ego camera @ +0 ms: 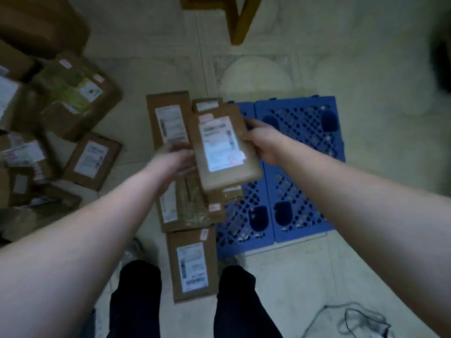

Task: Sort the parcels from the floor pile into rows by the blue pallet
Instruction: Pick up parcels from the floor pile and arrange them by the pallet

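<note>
Parcel in both hands, over the row beside the blue pallet (pixel 302 152).

I gripped one parcel (pixel 225 147) with my right hand (pixel 258 140) curled on its edge and my left hand (pixel 174 158) fingers at its other side. About four lay in the row (pixel 192 267) below; the floor pile (pixel 61 113), at least six, remained unsorted.

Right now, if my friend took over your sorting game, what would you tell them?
Both hands hold one brown parcel: right hand grips its right edge, left hand holds its left side.
It hangs over the row of parcels laid on the floor along the blue pallet.
Done: several parcels already lie in that row.
Left: set this one down, then sort the floor pile on the left.
</note>
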